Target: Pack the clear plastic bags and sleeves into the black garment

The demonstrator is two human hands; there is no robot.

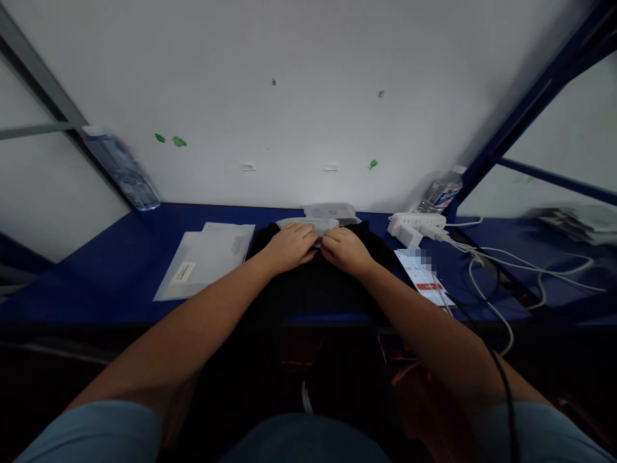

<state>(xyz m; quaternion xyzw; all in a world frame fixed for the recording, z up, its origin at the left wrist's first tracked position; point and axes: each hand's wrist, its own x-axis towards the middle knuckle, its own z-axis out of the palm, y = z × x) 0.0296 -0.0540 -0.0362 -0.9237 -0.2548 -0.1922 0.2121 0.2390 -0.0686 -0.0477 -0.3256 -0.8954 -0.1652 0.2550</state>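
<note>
My left hand (292,247) and my right hand (348,249) are close together over a black cloth item (303,286), perhaps a folded garment. The fingers of both are bent and closed on the near edge of a translucent plastic bag (308,222). Part of what they pinch is hidden beneath the fingers. Behind them, a further piece of clear plastic (330,211) rises toward the wall; I cannot tell whether it belongs to the same bag.
Flat white translucent bags (212,257) with a label lie left on the blue table (116,270). To the right are a lit phone (424,278), a white power strip (418,222) and tangled cables. A large bottle (123,168) and a smaller bottle (442,190) stand by the wall.
</note>
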